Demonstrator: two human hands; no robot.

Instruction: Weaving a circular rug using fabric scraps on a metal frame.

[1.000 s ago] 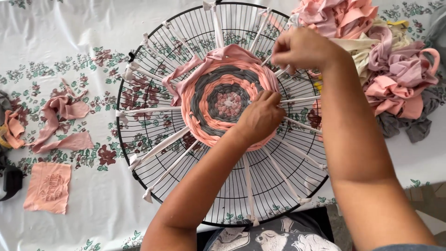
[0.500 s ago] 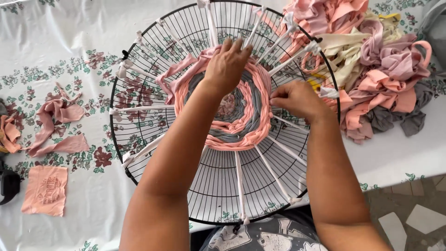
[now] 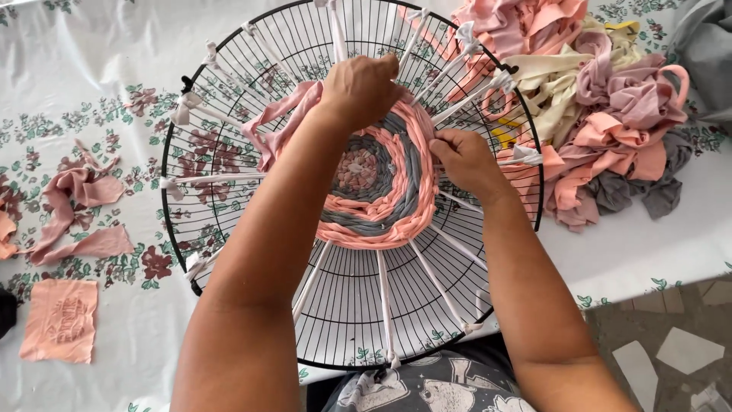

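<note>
On the flower-print surface (image 3: pixel 91 76) lies a round black wire grille (image 3: pixel 229 91) strung with pale fabric spokes, and a woven disc (image 3: pixel 381 187) of pink and grey cloth strips sits at its middle. The left hand (image 3: pixel 362 91) rests on the disc's far edge with its fingers curled together over a loose pink strip (image 3: pixel 286 122) that trails left, while the right hand (image 3: pixel 465 160) pinches a pale spoke (image 3: pixel 518 156) at the disc's right edge. A heap of fabric scraps (image 3: pixel 602 114) lies far right, and smaller pink scraps (image 3: pixel 76 206) lie left.
</note>
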